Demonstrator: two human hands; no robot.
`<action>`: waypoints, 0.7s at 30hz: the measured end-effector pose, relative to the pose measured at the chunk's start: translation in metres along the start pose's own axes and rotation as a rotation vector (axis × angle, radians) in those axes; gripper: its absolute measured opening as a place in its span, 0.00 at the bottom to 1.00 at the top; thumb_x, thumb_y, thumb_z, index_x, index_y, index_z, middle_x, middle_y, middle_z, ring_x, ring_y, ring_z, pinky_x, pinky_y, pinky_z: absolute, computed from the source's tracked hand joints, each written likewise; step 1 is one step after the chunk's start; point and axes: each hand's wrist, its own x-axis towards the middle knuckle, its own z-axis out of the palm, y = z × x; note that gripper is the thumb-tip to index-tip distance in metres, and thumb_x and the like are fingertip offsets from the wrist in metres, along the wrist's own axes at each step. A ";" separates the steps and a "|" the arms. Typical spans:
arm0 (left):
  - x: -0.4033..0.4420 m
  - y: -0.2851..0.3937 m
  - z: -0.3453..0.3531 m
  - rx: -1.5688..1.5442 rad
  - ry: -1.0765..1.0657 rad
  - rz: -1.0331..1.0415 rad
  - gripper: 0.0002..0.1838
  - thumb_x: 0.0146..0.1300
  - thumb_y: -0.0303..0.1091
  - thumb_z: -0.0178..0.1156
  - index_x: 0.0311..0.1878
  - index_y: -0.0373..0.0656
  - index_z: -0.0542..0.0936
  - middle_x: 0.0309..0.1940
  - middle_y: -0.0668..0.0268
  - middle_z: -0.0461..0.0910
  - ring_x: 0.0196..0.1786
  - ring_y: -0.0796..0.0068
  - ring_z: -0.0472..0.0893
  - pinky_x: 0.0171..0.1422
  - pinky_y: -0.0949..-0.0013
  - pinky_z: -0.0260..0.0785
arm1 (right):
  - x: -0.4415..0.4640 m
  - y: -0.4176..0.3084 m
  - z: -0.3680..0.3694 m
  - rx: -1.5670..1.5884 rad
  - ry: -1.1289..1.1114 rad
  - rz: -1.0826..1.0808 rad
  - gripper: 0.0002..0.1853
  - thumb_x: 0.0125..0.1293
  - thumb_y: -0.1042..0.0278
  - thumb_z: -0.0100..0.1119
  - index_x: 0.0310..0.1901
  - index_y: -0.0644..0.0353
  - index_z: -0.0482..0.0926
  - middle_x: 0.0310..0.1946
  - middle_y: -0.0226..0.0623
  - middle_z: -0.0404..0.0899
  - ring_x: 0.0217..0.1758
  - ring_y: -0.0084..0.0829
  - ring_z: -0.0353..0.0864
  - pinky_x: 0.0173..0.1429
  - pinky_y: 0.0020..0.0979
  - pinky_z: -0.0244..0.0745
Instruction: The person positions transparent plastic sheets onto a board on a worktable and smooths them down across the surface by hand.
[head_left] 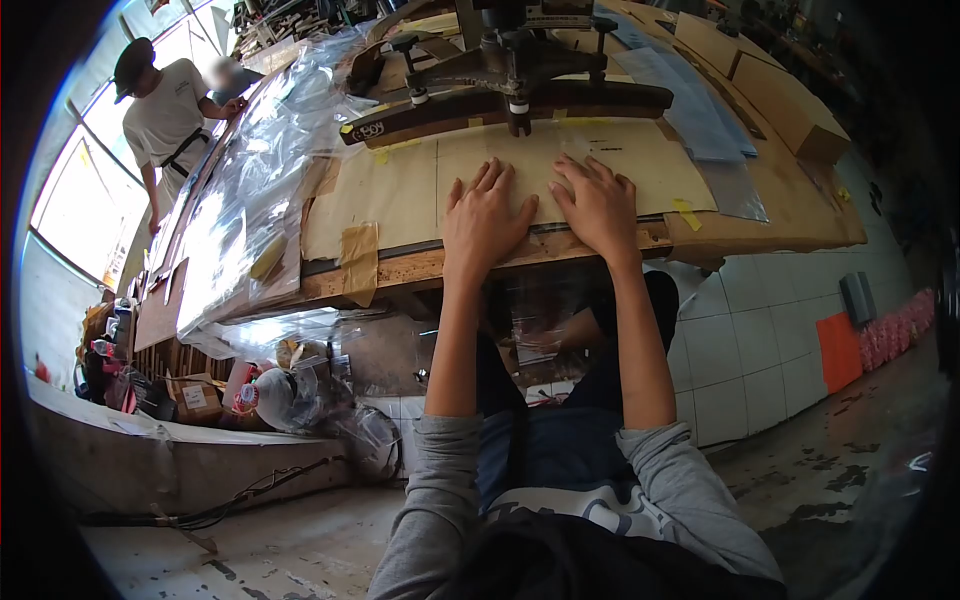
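Observation:
Both my hands rest on a pale yellowish board [390, 195] at the front edge of the worktable. My left hand [488, 215] lies palm down with its fingers spread, beside a dark line that crosses the board. To its right, my right hand [598, 208] is also palm down, fingers stretched forward. Neither holds anything. Just beyond my fingertips stands a dark metal machine head [515, 65] with a long dark bar [600, 100] across the board. Brown tape [360, 262] hangs over the table's front edge, and yellow tape [687, 213] sticks near the board's right corner.
Clear plastic sheets [255, 170] cover the table's left side. Cardboard boxes [790, 105] and a bluish plastic sheet [700, 120] lie at the right. A person in a white shirt [175, 110] stands at the far left. Bags and a small carton [193, 398] sit below, left.

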 end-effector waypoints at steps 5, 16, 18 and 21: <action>0.001 0.000 0.000 -0.006 0.000 -0.008 0.30 0.61 0.53 0.53 0.61 0.42 0.74 0.65 0.59 0.69 0.69 0.64 0.66 0.73 0.56 0.52 | 0.000 -0.001 -0.001 0.000 0.006 0.001 0.17 0.64 0.55 0.56 0.52 0.50 0.79 0.55 0.25 0.78 0.64 0.34 0.70 0.66 0.48 0.57; 0.002 0.000 0.000 -0.008 0.001 -0.010 0.28 0.61 0.51 0.53 0.59 0.41 0.74 0.65 0.59 0.69 0.68 0.64 0.66 0.73 0.56 0.51 | 0.001 -0.001 0.000 -0.001 0.022 -0.003 0.17 0.63 0.54 0.57 0.51 0.50 0.79 0.55 0.24 0.78 0.64 0.35 0.70 0.65 0.48 0.58; 0.002 0.000 0.001 -0.007 0.002 -0.011 0.28 0.61 0.50 0.53 0.59 0.41 0.74 0.65 0.59 0.69 0.69 0.64 0.66 0.73 0.55 0.51 | 0.000 -0.001 0.000 -0.004 0.017 0.002 0.17 0.63 0.54 0.57 0.51 0.50 0.79 0.55 0.24 0.78 0.64 0.34 0.70 0.66 0.48 0.58; 0.001 0.003 -0.002 0.000 -0.003 -0.014 0.28 0.62 0.50 0.52 0.60 0.41 0.73 0.64 0.58 0.69 0.69 0.63 0.66 0.73 0.55 0.52 | -0.001 -0.001 -0.001 -0.007 0.017 -0.001 0.17 0.64 0.54 0.56 0.51 0.50 0.79 0.55 0.24 0.78 0.64 0.34 0.70 0.66 0.48 0.58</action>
